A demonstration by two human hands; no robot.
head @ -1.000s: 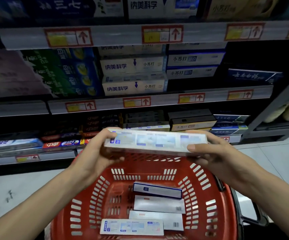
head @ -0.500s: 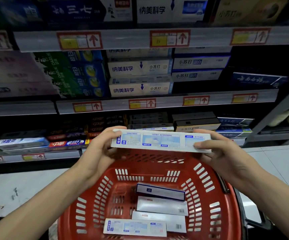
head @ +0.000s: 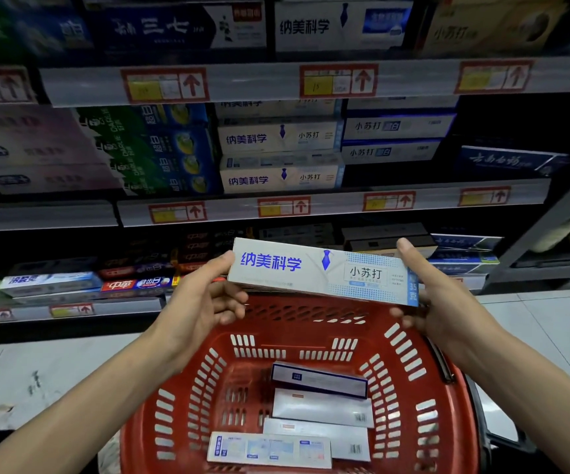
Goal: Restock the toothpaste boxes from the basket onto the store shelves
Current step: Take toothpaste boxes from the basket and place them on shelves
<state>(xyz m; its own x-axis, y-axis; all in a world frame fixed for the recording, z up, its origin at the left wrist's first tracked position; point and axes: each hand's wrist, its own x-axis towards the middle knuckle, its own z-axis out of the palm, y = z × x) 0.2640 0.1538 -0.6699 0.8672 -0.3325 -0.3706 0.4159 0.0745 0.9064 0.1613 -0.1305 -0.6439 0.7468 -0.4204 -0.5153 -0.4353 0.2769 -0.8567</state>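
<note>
You held one box [head: 321, 273] level above the far rim of the basket [head: 413, 364], its printed front facing you: blue characters on the left, a blue tie mark in the middle. Your left hand [head: 205, 302] gripped the box's left end, thumb laid against the corner and fingers curled beneath. Your right hand [head: 444, 299] gripped the right end, thumb raised along the far edge and fingers tucked under. The box touched neither the basket nor any shelf.

Inside the basket, four more boxes lay flat, mostly in its right half. Farthest from you lay a navy box [head: 321, 379]. Just nearer came a white box [head: 321, 407] with a barcode at its right end, then a second white box [head: 310, 431]. Nearest you, a pale box [head: 269, 449] with blue panels overlapped that one.

Beyond the basket rose the shelves [head: 310, 208], their front edges lined with red price tags [head: 283, 206] marked with arrows. Straight above the basket's far rim, the middle shelf carried stacked boxes [head: 276, 179] printed with the same blue characters as the one you held. Pale floor tiles [head: 54, 378] showed on both sides of the basket.
</note>
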